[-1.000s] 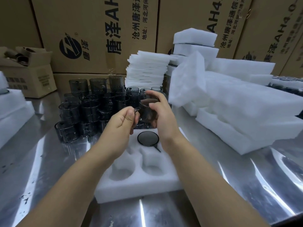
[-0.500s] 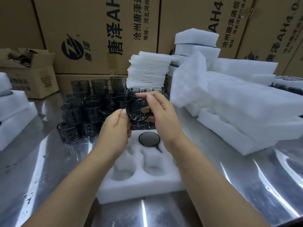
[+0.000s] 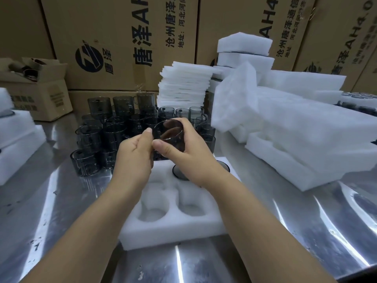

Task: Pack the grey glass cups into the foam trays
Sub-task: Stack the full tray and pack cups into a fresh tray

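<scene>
A grey glass cup [image 3: 171, 134] is held in the air above the far end of a white foam tray [image 3: 173, 231]. My right hand [image 3: 183, 156] grips it round the body, thumb on the near side, mouth tilted toward me. My left hand [image 3: 134, 158] is at the cup's left side, its fingers curled against it. Another grey cup [image 3: 177, 174] sits in the tray's far right pocket, mostly hidden by my right wrist. The two near pockets hold nothing. Several more grey cups [image 3: 95, 139] stand clustered behind the tray to the left.
All of this rests on a shiny metal table [image 3: 285, 231]. Large foam blocks [image 3: 295, 139] pile up on the right, thin foam sheets [image 3: 183, 86] are stacked behind the cups, and more foam [image 3: 16, 144] lies at the left edge. Cardboard boxes [image 3: 122, 41] wall off the back.
The cup has been turned between my hands, from its mouth facing me to tilted with the right hand wrapped round it. Both hands stayed above the tray's far end.
</scene>
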